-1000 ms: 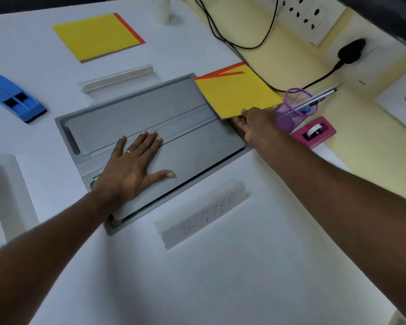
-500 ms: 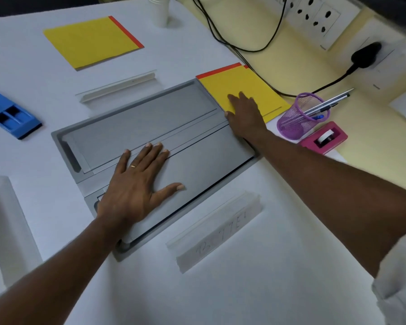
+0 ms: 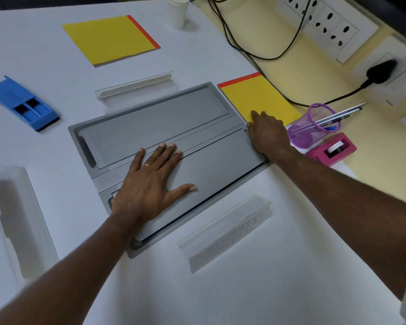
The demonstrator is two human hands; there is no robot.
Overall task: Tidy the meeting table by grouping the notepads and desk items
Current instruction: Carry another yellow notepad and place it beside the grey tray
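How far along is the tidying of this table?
Done: one yellow notepad lies beside the purple pen cup and pink tape dispenser. In hand: the right hand presses it; the left hand rests on the grey panel. Left: the far notepad and blue desk item lie apart.

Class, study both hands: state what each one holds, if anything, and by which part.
Nothing is held. The left hand lies flat on the grey panel; the right hand presses straight fingers on the near corner of the yellow notepad.

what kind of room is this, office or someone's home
Probably an office meeting room: a white table with a built-in grey cable hatch, a clear name-plate holder, yellow notepads and a wall row of power sockets.
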